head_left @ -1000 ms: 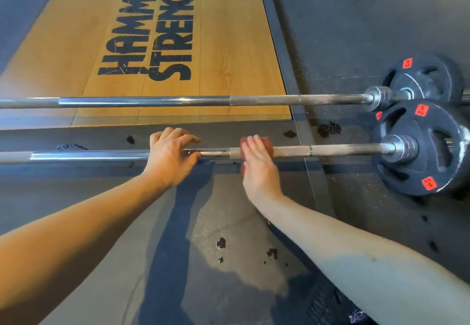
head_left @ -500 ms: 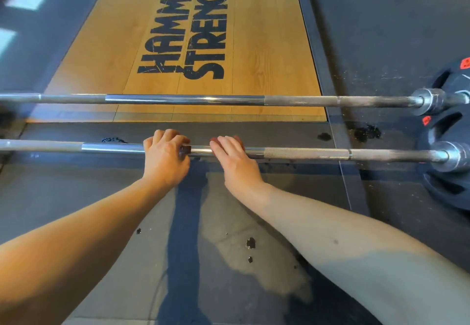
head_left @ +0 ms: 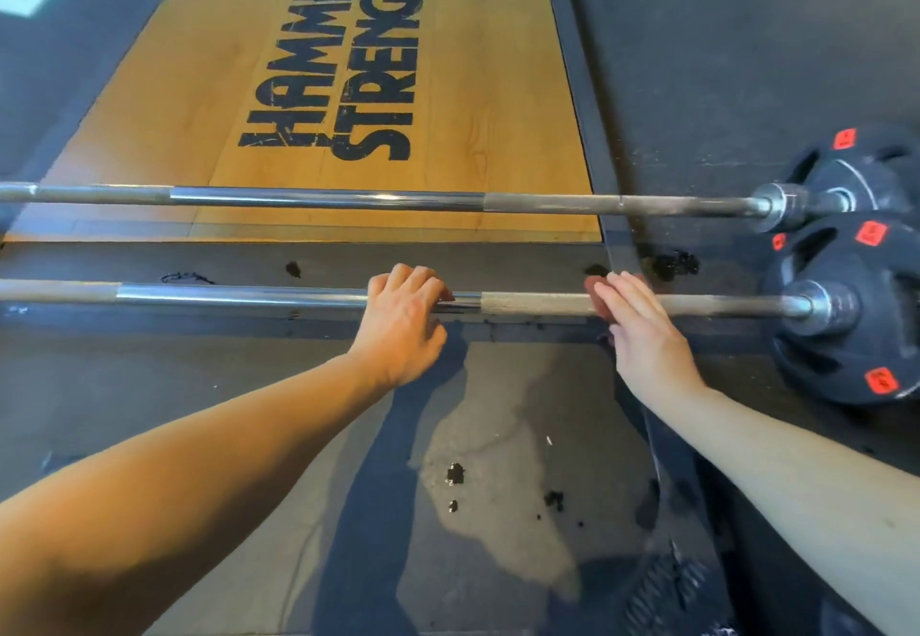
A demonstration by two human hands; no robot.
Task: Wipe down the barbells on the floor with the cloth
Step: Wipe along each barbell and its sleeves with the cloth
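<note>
Two steel barbells lie side by side on the floor. My left hand (head_left: 404,319) grips the near barbell (head_left: 537,303), with its fingers curled over the smooth middle of the shaft. Further right, my right hand (head_left: 643,334) presses a reddish cloth (head_left: 596,291) onto the knurled part of the same bar with straight fingers. Only the cloth's left edge shows beside my fingers. The far barbell (head_left: 348,198) lies untouched across the wooden platform edge.
Black weight plates with red labels sit on the right ends of both bars, the near plate (head_left: 821,371) and the far plate (head_left: 861,172). A wooden "Hammer Strength" platform (head_left: 199,113) lies beyond the bars. Dark rubber flooring (head_left: 747,63) with worn patches surrounds it.
My right hand slid the cloth left along the near bar toward my left hand, then back right toward the plate. My left hand kept its grip on the bar.
</note>
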